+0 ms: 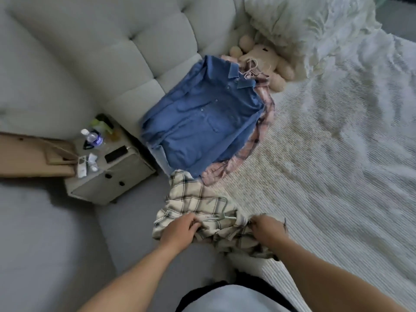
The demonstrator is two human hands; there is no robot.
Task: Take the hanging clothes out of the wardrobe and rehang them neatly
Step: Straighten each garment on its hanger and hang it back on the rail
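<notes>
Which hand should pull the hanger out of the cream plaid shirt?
Left, probably. The left hand grips the cream plaid shirt right beside the hanger; the right hand holds bunched fabric farther away.

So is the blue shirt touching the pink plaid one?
Touching. The head view shows the blue shirt lying on top of the pink plaid shirt, overlapping it.

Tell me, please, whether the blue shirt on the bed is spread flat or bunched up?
Spread flat: the blue shirt lies front up on the bed, collar and buttons showing, over a pink plaid shirt.
</notes>
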